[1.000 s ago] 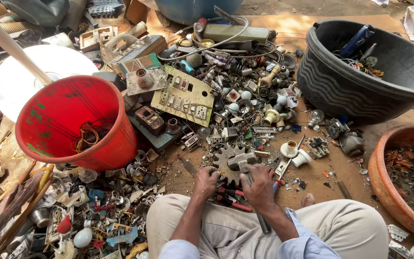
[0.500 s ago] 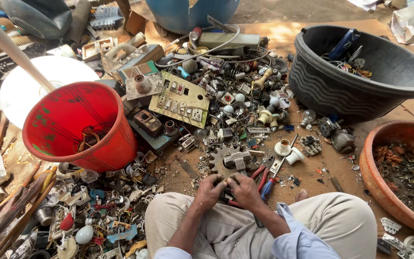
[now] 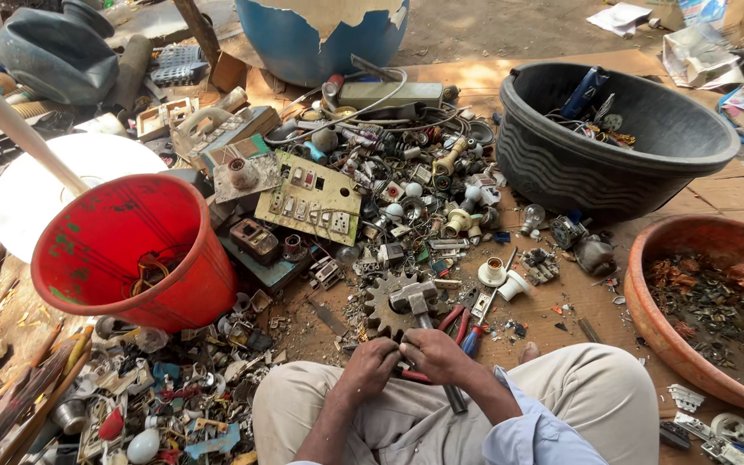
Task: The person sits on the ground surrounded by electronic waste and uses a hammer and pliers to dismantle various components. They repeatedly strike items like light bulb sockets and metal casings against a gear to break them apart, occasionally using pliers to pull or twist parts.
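Scrap crowds from nine to one o'clock; bare cardboard floor (image 3: 561, 331) lies open at two. Left hand (image 3: 368, 370) and right hand (image 3: 437, 355) pinch a small part (image 3: 404, 350), too tiny to identify, at center, beside a hammer (image 3: 415, 299) and gear (image 3: 382, 308).
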